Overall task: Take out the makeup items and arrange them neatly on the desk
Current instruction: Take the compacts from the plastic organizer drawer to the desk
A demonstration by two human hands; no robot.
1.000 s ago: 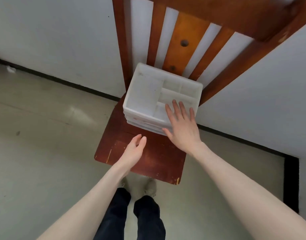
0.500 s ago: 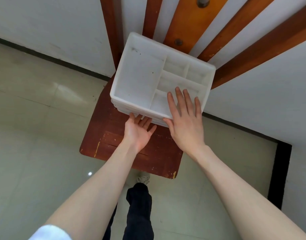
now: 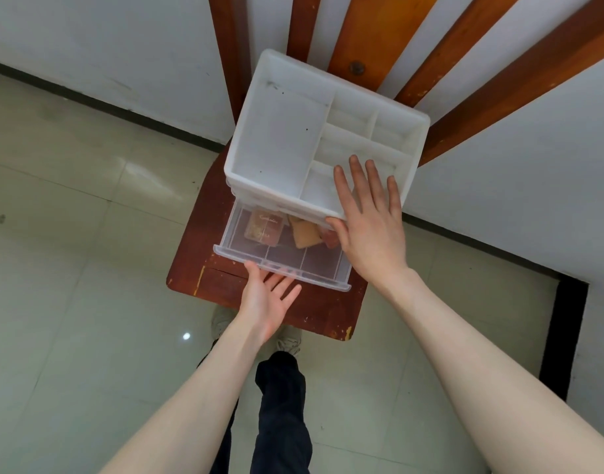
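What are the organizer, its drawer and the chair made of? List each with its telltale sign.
Organizer: likely matte white opaque plastic, with moulded dividers.
Drawer: clear, slightly frosted plastic; the seat shows through it.
Chair: glossy red-brown varnished wood, with chipped edges baring paler wood.

Faint gold lettering on one makeup item, too blurred to read.
Printed in a cursive line across the top of a pinkish-brown flat case (image 3: 262, 228) lying in the pulled-out clear drawer (image 3: 283, 265), with a second, smaller line of print lower on the same case, equally illegible; no other text, number or sign legible anywhere.
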